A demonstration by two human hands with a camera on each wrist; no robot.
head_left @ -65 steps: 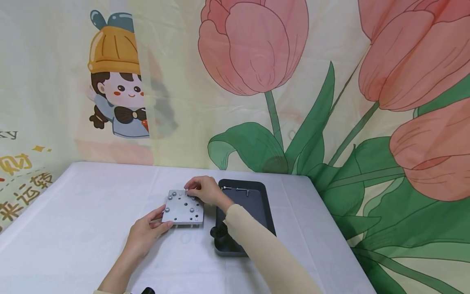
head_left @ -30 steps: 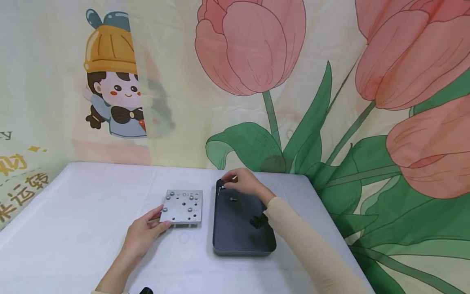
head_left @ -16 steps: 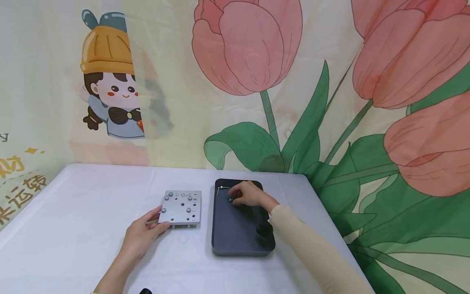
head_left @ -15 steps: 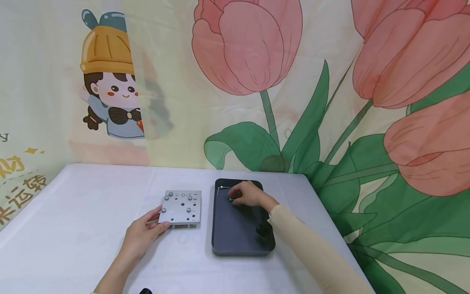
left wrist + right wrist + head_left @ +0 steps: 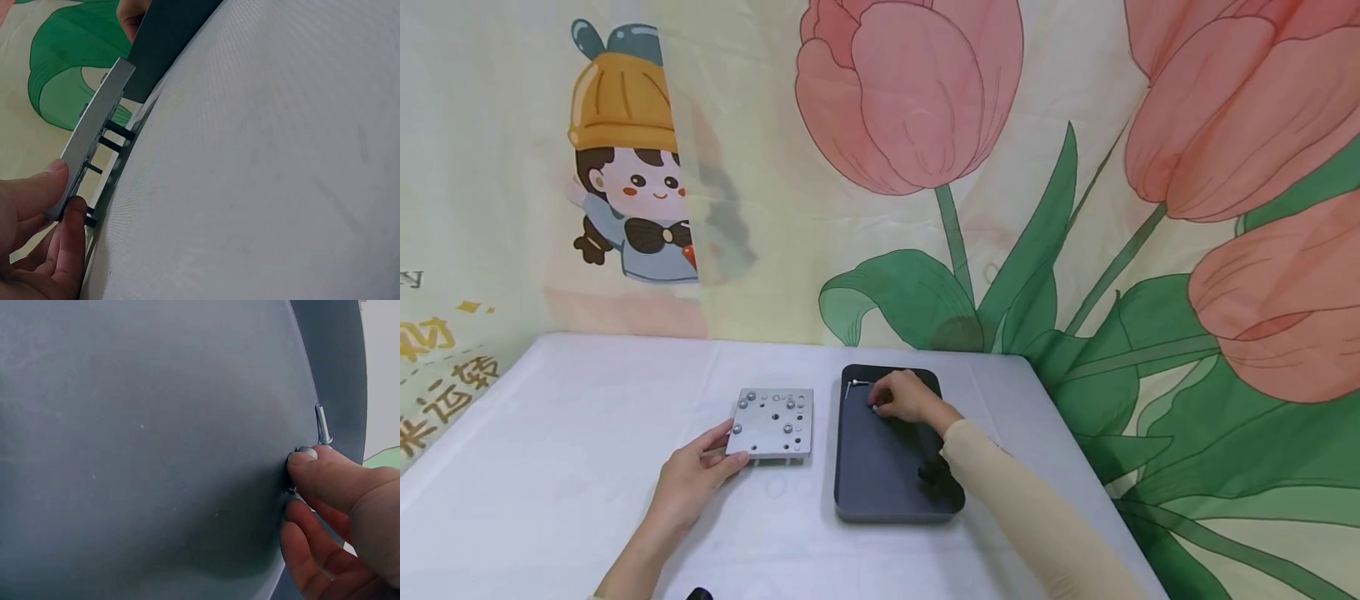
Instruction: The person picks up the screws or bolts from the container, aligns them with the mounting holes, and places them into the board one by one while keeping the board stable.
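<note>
My left hand [image 5: 695, 477] grips the near left corner of a silver metal plate [image 5: 763, 442], thumb on the edge. Several screw heads and holes show on its top. In the left wrist view, screw shanks [image 5: 119, 130] stick out under the plate [image 5: 94, 128]. My right hand [image 5: 906, 397] is inside the far part of a dark grey tray [image 5: 880, 479]. In the right wrist view, thumb and fingers pinch a small screw [image 5: 306, 452], mostly hidden by the fingertips. Another screw [image 5: 323, 425] lies by the tray wall, just beyond the fingers.
Loose screws [image 5: 859, 382] lie in the tray's far left corner. The tray stands right of the plate on a white-covered table [image 5: 572, 467]. A printed cloth with tulips [image 5: 917, 92] hangs behind the table. A black object [image 5: 700, 593] shows at the bottom edge.
My right hand has moved from the plate's far edge to the tray's far left corner, then slightly nearer within the tray. The left hand keeps its grip on the plate.
</note>
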